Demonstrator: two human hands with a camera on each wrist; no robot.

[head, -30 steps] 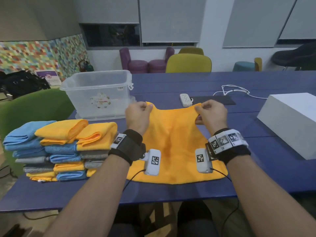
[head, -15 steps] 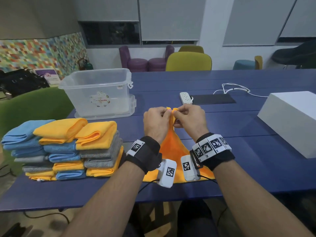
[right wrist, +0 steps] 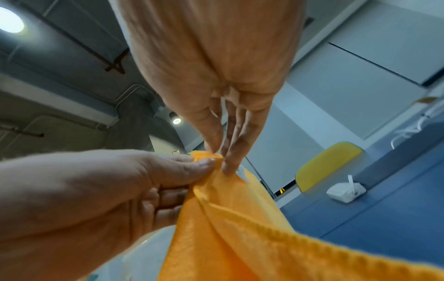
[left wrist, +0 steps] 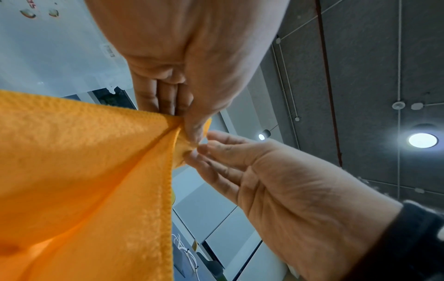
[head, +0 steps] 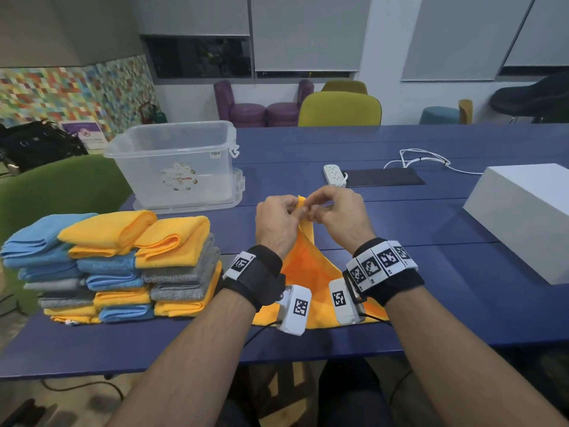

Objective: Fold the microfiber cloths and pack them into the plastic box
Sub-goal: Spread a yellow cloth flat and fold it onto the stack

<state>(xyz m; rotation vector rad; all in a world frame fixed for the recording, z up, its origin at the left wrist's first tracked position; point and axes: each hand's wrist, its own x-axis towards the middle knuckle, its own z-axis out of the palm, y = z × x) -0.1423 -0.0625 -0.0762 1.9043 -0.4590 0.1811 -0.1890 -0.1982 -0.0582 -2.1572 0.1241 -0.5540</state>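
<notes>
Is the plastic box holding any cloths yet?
No. The plastic box looks empty through its clear walls; its lid is off.

The stack of folded cloths (head: 117, 266) lies left on the worktop (head: 431, 303). The plastic box (head: 175, 164) stands behind it. A white box (head: 523, 220) sits at the right.

Light level: dim, even indoor light in the head view.
Source: round recessed ceiling lamp (left wrist: 423, 140), glaring white, haloed in the left wrist view.
Shadows: soft, beside the stacked folded cloths on the long blue table (head: 400, 217).
Distortion: table edges near the frame borders bow; wrist views stretch strongly.
Blur: the orange microfiber cloth (right wrist: 240, 237) is soft along the bottom edge.
</notes>
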